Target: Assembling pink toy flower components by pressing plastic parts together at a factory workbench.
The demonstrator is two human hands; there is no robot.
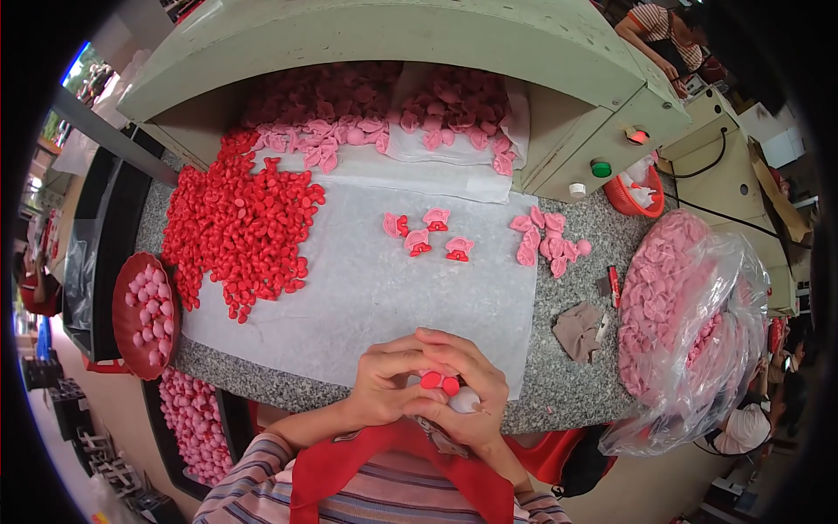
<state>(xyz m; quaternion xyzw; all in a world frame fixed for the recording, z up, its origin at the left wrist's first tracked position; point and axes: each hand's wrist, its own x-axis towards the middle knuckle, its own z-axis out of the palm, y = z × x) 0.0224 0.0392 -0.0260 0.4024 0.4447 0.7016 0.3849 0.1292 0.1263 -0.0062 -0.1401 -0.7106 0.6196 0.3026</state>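
Close to my body, at the table's front edge, my left hand point(381, 377) and my right hand point(476, 384) come together with curled fingers. Between them they grip a small red plastic part point(439, 382) with two round, flat ends facing up. Whether a pink piece is joined to it is hidden by my fingers. Something whitish shows at my right palm. Beyond my hands, several pink pieces with red parts attached point(417, 242) lie on the white sheet point(349, 288). To their right is a small cluster of loose pink pieces point(550, 240).
A big heap of red parts point(240, 218) covers the sheet's left. Pink pieces point(323, 135) fill the green metal housing's opening point(393, 35). A red bowl point(122, 336) holds pink balls at left. At right are a clear bag of pink pieces point(672, 306), a brown cloth point(578, 332) and an orange basket point(621, 199).
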